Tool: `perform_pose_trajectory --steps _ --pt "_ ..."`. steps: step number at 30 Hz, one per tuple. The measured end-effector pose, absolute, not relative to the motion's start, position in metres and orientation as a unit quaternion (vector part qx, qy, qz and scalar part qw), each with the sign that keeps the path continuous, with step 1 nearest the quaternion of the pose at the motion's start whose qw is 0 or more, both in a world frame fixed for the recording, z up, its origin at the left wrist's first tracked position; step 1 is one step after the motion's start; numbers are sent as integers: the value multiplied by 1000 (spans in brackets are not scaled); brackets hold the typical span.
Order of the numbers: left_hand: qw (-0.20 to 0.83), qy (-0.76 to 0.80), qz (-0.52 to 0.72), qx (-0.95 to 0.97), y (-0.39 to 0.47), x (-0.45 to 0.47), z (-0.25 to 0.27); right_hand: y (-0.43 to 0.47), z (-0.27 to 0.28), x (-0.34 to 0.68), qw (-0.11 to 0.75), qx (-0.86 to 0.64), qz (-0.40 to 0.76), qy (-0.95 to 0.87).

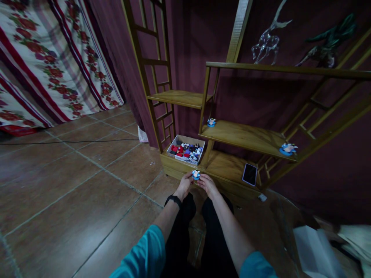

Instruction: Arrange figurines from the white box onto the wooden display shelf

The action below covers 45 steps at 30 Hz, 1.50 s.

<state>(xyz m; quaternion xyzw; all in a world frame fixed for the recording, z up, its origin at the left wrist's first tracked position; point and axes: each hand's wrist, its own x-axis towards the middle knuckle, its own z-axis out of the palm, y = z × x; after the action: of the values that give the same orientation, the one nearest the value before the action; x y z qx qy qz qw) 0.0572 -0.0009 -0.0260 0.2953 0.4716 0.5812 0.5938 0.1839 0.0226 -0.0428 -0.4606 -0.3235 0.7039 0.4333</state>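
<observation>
A small blue-and-white figurine [196, 175] is held between my two hands, in front of the shelf's low base. The fingers of my left hand [185, 184] close on its left side, and those of my right hand [208, 183] pinch it from the right. Just beyond them, a shallow box [189, 161] full of small red, white, black and purple figures rests on the base. One similar blue figurine [211, 122] stands at the left end of the middle shelf [243, 135]. Another blue figurine [288, 149] sits at that shelf's right front corner.
A dark-screened tablet [249, 174] lies on the lowest board at right. On the top shelf [284, 68] stand a clear glass deer [268, 44] and a dark green statue [327, 42]. A black cable [87, 141] crosses the tiled floor; a white bag-like item [317, 251] lies at lower right.
</observation>
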Motion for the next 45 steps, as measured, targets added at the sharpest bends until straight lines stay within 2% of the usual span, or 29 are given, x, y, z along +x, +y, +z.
perform_pose_trajectory --steps 10,17,31,45 --pt "603 460 574 309 1 55 -26 19 -36 185 416 -438 720 -341" --pt "613 435 618 230 1 54 -30 14 -31 186 413 -418 721 -368" --pt "681 375 604 176 2 46 -34 8 -20 187 418 -367 735 -387" --pt "653 383 625 190 3 48 -36 11 -25 189 426 -385 731 -367"
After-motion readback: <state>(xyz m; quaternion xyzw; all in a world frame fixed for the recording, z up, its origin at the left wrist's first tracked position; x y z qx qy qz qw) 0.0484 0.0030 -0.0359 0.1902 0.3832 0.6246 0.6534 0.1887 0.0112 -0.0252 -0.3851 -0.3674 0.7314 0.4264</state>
